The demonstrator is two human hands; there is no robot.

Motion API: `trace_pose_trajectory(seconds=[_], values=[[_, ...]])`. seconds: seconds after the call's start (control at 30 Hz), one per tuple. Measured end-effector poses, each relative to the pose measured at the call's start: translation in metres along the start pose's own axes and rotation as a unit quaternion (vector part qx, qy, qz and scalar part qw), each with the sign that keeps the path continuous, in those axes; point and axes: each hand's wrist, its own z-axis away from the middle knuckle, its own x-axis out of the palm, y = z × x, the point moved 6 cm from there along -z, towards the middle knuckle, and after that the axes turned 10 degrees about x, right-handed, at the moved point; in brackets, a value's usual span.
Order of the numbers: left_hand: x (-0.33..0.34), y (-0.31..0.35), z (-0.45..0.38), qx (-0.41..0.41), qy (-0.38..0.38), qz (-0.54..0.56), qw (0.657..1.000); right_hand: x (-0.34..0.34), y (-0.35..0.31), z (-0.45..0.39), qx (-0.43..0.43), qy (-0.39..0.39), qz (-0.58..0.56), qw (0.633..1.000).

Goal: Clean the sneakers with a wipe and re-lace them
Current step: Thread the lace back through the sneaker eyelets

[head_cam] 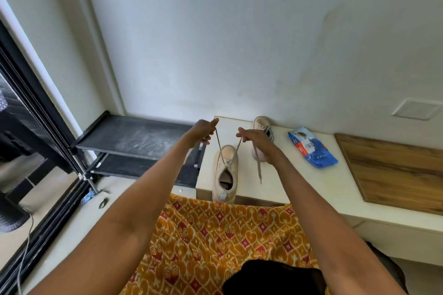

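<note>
Both lace [221, 151] ends pinched and pulled up, left grip [202, 130] and right grip [250, 136], above near sneaker [225, 175] on tabletop [299, 175]; uneven pulling likely to leave mismatched ends.

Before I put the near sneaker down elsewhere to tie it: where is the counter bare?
Bare: counter between near sneaker and wipes pack, below the far sneaker; also pack to wooden board. Crowded: left edge, under both hands and lace.
</note>
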Motion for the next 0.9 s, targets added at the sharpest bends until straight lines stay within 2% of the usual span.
trace_pose_trajectory(seconds=[0.1, 0.2, 0.27, 0.4, 0.5, 0.57, 0.67, 0.73, 0.83, 0.9], values=[[-0.011, 0.029, -0.002, 0.065, 0.047, 0.079, 0.994, 0.001, -0.021, 0.005, -0.038, -0.001, -0.131, 0.991], [-0.014, 0.053, -0.005, 0.11, 0.06, 0.114, 0.986, -0.001, -0.049, 0.011, -0.091, -0.028, -0.317, 0.944], [-0.015, 0.073, -0.007, 0.135, 0.071, 0.125, 0.98, -0.006, -0.07, 0.013, -0.1, -0.02, -0.361, 0.927], [-0.018, 0.113, -0.006, 0.183, 0.079, 0.112, 0.973, -0.011, -0.1, 0.008, -0.061, 0.023, -0.247, 0.967], [-0.015, 0.13, -0.006, 0.217, 0.056, 0.051, 0.973, -0.003, -0.115, 0.009, -0.029, 0.002, -0.047, 0.998], [-0.009, 0.137, -0.006, 0.228, 0.036, 0.027, 0.973, 0.004, -0.123, 0.013, -0.042, -0.026, 0.051, 0.997], [-0.002, 0.142, -0.005, 0.229, 0.015, 0.038, 0.973, 0.004, -0.132, 0.018, -0.076, -0.011, 0.067, 0.995], [-0.002, 0.136, -0.004, 0.19, 0.018, 0.068, 0.979, 0.002, -0.136, 0.021, -0.098, -0.009, 0.08, 0.992], [0.004, 0.114, -0.002, 0.093, -0.058, 0.146, 0.983, -0.003, -0.132, 0.022, -0.113, -0.05, 0.101, 0.987], [0.011, 0.102, 0.0, 0.057, -0.106, 0.165, 0.979, -0.009, -0.127, 0.021, -0.118, -0.083, 0.084, 0.986]])
